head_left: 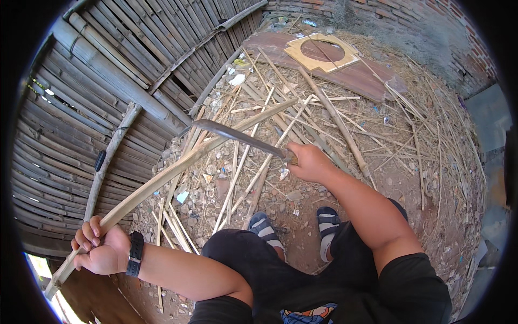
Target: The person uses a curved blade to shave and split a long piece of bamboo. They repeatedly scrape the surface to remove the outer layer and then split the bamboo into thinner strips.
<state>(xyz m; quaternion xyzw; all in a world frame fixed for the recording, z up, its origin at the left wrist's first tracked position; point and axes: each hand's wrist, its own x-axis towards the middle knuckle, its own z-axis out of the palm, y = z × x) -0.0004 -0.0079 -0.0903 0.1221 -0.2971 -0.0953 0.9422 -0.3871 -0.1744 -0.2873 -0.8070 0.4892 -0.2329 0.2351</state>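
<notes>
My left hand (102,248) is closed round the lower part of a long, pale split bamboo pole (167,174). The pole slants up and away to the right, its far end over the littered ground. In my right hand (310,163) is the short handle of a machete (240,136), with fingers wrapped round it. The dark blade points left, its hooked tip near the wall side. It crosses over the pole in view; whether blade and pole touch, I cannot tell.
Several bamboo strips (248,167) lie scattered round my sandalled feet (264,227). A thicker pole (337,121) lies ahead. Beyond are a brown board (270,47) and a yellowish panel with a round hole (345,58). A bamboo wall (65,146) stands left, a brick wall (399,27) behind.
</notes>
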